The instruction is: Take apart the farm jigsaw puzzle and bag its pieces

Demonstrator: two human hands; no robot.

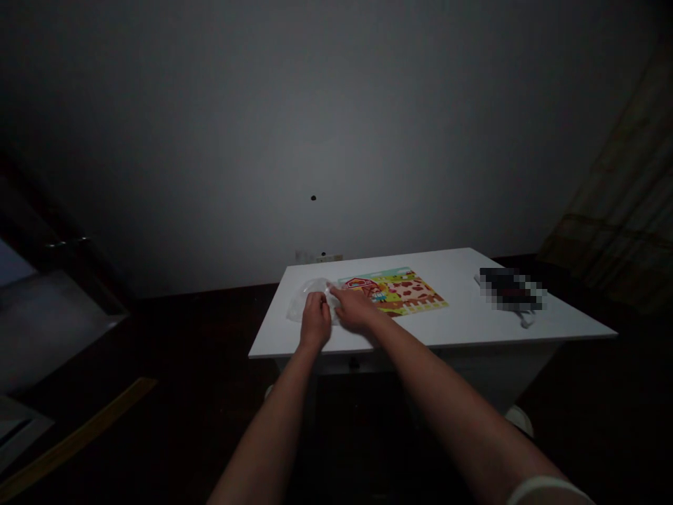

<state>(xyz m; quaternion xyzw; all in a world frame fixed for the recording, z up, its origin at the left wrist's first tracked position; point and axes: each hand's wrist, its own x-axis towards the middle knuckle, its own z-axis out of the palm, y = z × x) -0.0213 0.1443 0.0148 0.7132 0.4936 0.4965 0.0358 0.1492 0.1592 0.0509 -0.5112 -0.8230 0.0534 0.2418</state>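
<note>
Clear bag (298, 301) lies beside sheet (413, 290), any lettering unreadable.

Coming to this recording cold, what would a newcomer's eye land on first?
Probably the brightly coloured picture sheet, vivid against the white table in a dim room. At its left end, the left hand and right hand meet at crumpled clear plastic. Toward the table's right lies a dark, pixelated item.

Head camera looks forward, down at 2 hands (316, 317) (356, 310).
</note>
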